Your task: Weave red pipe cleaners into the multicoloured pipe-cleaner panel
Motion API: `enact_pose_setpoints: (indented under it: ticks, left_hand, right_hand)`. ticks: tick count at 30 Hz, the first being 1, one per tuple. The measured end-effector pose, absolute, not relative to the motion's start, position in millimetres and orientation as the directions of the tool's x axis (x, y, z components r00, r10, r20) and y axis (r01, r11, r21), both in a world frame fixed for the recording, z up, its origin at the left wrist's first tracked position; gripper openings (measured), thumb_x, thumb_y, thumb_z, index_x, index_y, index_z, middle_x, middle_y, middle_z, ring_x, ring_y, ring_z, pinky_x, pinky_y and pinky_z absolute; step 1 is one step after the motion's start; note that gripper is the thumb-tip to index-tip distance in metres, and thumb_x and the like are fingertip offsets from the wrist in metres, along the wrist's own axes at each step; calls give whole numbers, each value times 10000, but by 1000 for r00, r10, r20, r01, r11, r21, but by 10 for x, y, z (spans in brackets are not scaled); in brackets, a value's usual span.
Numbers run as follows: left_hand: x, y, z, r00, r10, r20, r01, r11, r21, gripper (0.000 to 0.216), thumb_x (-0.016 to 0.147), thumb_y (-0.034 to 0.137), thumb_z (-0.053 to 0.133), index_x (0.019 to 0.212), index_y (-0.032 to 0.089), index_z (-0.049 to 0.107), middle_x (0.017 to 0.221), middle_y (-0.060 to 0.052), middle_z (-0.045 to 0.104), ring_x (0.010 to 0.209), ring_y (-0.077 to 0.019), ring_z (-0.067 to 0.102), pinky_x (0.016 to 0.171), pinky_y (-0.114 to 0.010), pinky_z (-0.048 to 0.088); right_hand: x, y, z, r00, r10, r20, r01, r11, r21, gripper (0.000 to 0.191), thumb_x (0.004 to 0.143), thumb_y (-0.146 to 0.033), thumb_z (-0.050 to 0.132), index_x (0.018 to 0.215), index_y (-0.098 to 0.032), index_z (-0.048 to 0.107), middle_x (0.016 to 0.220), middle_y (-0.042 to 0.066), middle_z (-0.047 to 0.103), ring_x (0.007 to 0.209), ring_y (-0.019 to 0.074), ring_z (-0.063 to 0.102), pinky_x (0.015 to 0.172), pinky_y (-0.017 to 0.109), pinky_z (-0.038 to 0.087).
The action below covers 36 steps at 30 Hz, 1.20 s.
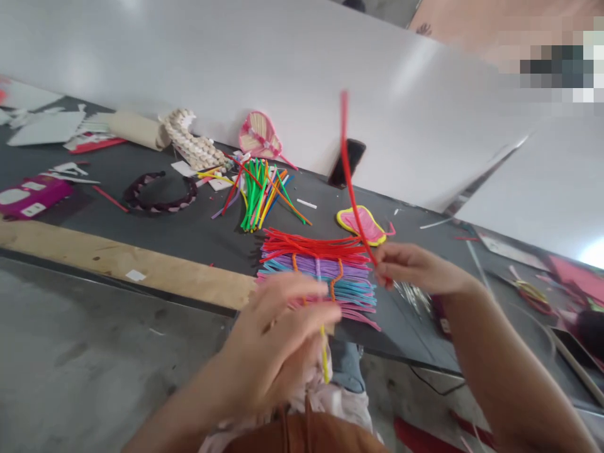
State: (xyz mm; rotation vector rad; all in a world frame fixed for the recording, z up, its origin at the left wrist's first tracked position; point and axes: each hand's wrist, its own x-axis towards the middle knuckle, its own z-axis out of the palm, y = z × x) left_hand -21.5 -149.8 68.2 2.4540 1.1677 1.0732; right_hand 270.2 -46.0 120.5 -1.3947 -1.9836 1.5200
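Note:
My right hand (408,267) is closed on the lower end of a red pipe cleaner (350,173), which stands up from the fingers and bends slightly. My left hand (283,327), a little blurred, has its fingers stretched out and apart over the near left part of a woven pipe-cleaner mat (352,272), hiding some of it. Bands of red, purple, blue and pink run across the mat, with orange and lilac strands crossing them. From beneath my left hand a yellow strand (324,355) hangs past the table edge.
Behind the mat lie loose coloured pipe cleaners (257,195) and a pink piece with yellow edging (361,224). A phone (346,163) leans on the white panel. Left are a braided headband (160,194) and purple box (35,195); right, scissors (531,292).

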Motion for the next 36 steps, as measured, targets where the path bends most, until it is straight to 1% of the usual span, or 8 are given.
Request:
enact_pose_setpoints:
  ticks: [2,6,11,17,26,29,32,36]
  left_hand:
    - [-101,-1369,725,372,671,641,666,-674,320,448,928,236,541,1363,332,493,1356,-92,577,1309,-279,474,1081,-526,385]
    - [195,-1091,588,488,668,561,736,-661,147,506,942,314,555,1434,279,442,1409,-122,556,1336,-333,445,1119,-596,242]
    - [283,-988,392,524,738,425,691,-660,294,391,967,295,511,1354,237,525,1271,-115,651,1185,-275,545,1047,-500,301]
    - [95,-994,370,596,760,259,667,-648,368,259,1006,252,409,1061,228,661,951,-39,724,911,-206,628,930,-439,335]
    - [-189,-1020,334,534,832,154,633,-514,579,306,1014,307,370,1063,208,655,963,-41,721,893,-175,659,765,-289,487]
    - [-103,-1015,269,455,860,230,701,-505,503,272,998,287,414,990,196,670,925,-44,734,865,-185,671,764,-301,489]
    - [109,-993,262,424,836,349,755,-539,374,257,988,272,441,916,196,675,857,-40,734,801,-187,669,741,-312,469]
    - [395,-904,364,414,775,478,735,-594,327,260,984,242,447,845,191,660,721,-15,690,700,-165,640,676,-286,445]
  right_hand:
    - [2795,-760,1106,-551,763,-339,576,54,-816,258,848,-461,626,769,-216,600,705,1,652,630,137,612,586,267,504]
    - [2934,-1158,933,-593,725,-351,597,102,-796,268,936,-439,502,803,-217,573,734,6,627,646,126,573,598,249,466]
    - [3157,-1296,781,-567,740,-363,627,101,-773,303,952,-455,466,787,-216,554,733,6,613,654,127,544,609,247,434]
    - [3412,-1255,694,-423,846,-326,644,28,-764,296,933,-472,477,775,-233,550,710,8,588,640,152,538,587,278,446]
    - [3674,-1112,682,-347,918,-191,694,114,-711,333,913,-526,477,765,-246,580,651,25,601,578,175,556,526,318,468]
    - [3608,-1045,704,-267,961,68,826,265,-498,258,934,-437,464,857,-266,641,757,50,675,643,209,621,586,373,525]
    - [3234,-1003,791,-275,857,437,858,423,-291,239,963,-295,457,1055,-278,677,1017,75,717,923,244,679,856,464,552]
    - [2542,-915,777,-489,706,511,641,689,-339,255,954,-200,515,1165,-203,657,1156,96,709,1045,206,674,911,367,563]
